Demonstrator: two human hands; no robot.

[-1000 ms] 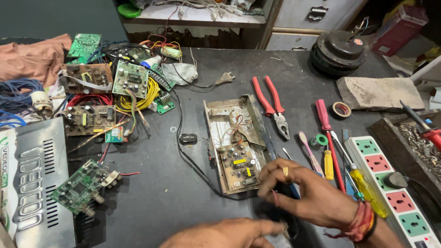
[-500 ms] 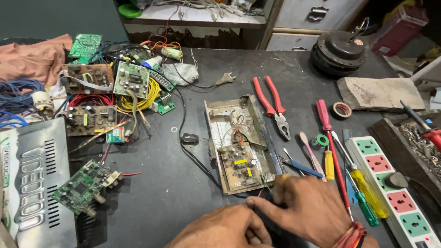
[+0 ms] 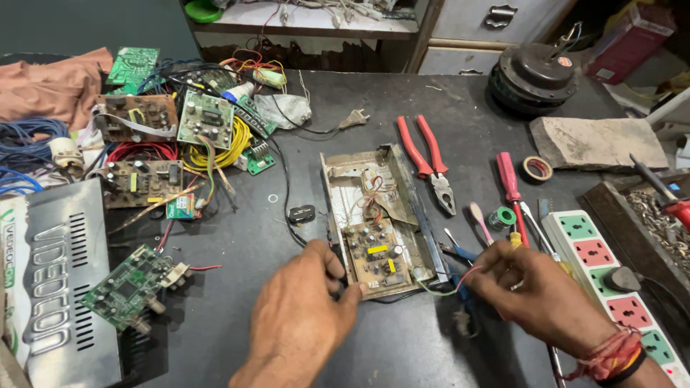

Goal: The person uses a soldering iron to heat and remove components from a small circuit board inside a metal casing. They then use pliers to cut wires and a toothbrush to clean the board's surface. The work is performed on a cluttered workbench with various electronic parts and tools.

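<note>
Far left on the worktop (image 3: 237, 302) I note a silver set-top lid (image 3: 57, 287) w/ a green board (image 3: 126, 284) lying just beside it. Above these: a pile of boards (image 3: 172, 136) tangled w/ yellow and red wires, blue cable at the edge.

Left hand (image 3: 305, 316) sits at the near-left corner of the open tray (image 3: 377, 215); fingers curled and pinching sth dark at the tray edge. I cannot tell exactly what it grips. A small black part (image 3: 301, 213) lies just left of the tray, apart from the hand.

Tray is centre of worktop, long side running away from me, w/ a brown PCB (image 3: 377, 255) in its near half and thin wires in the far half.

Right hand (image 3: 535, 291) is just right of the tray's near corner, fingers closed on a thin pink-green wire (image 3: 449, 286) that runs back to the PCB.

Further right: red pliers (image 3: 428, 162), red screwdriver (image 3: 510, 187), tape roll (image 3: 537, 169), then a white power strip (image 3: 611, 287) w/ coloured sockets, touching the right wrist area. Stone block (image 3: 596, 142) and round motor (image 3: 535, 72) at far right rear.
</note>
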